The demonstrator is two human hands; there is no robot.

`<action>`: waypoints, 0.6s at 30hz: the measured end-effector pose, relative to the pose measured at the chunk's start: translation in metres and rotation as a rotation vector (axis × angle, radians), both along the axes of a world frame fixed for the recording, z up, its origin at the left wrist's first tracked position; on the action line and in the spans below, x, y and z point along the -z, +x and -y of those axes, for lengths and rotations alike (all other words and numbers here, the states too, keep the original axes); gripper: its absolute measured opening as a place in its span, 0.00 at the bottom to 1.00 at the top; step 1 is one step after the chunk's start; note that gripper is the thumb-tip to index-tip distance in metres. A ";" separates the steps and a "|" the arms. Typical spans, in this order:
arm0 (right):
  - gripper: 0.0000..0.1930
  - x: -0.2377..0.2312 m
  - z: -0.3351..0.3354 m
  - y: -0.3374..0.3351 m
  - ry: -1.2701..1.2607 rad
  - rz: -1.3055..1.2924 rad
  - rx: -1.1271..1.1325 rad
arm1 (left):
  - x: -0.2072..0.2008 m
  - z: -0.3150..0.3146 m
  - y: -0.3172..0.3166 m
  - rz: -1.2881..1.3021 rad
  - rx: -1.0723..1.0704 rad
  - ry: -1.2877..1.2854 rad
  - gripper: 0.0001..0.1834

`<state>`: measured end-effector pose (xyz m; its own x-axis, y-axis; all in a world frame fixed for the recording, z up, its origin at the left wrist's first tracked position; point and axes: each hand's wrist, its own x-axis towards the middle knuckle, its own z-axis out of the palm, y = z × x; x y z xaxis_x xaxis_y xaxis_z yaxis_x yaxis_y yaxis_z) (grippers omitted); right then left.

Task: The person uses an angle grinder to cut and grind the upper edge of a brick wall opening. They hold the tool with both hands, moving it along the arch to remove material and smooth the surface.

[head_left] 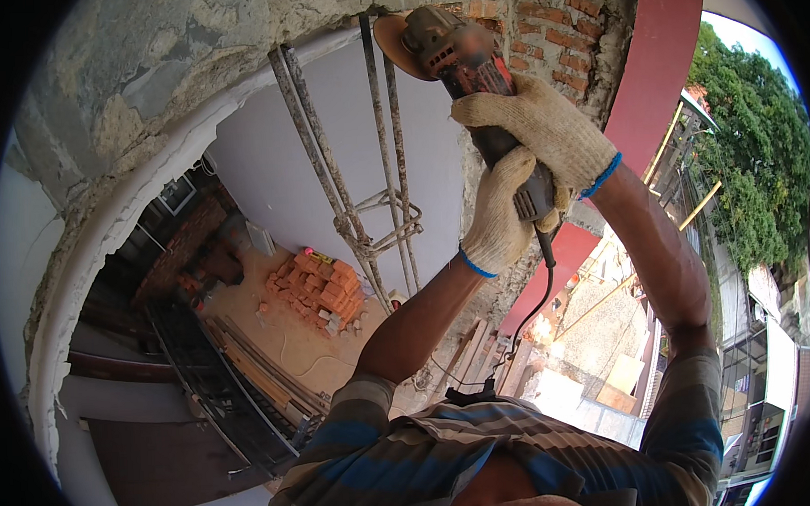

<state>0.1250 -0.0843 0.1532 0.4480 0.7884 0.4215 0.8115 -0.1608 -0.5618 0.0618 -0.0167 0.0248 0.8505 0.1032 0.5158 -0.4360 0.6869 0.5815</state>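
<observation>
Both hands wear cream knitted gloves with blue cuffs and grip an angle grinder (479, 76) raised overhead. My right hand (548, 127) wraps round the upper body of the tool, just behind its gear head. Lower down, my left hand (502, 214) closes round the rear of the grinder, near where its black cord (549, 293) comes out. The brownish cutting disc (401, 48) is beside a rusty steel bar (374, 93) close to the broken concrete edge; whether they touch, I cannot tell. More steel bars (316, 140) hang down left of it, joined by bent stirrups (386, 220).
Exposed brickwork (549, 25) and a dark red column (653, 75) stand on the right. Rough concrete (166, 65) spans the upper left. Below are a stack of orange bricks (313, 292), long boards (257, 370) and a dark railing (195, 376). The cord hangs past my chest.
</observation>
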 end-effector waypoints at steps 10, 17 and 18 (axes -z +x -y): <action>0.33 -0.002 0.001 -0.004 0.010 -0.056 -0.010 | -0.001 0.000 0.000 0.025 -0.009 0.024 0.26; 0.32 -0.003 0.002 -0.004 0.009 -0.055 -0.029 | 0.000 0.001 -0.001 0.015 -0.012 0.005 0.26; 0.33 -0.002 0.001 -0.004 0.015 -0.019 -0.028 | 0.000 0.001 0.000 0.012 -0.010 0.001 0.26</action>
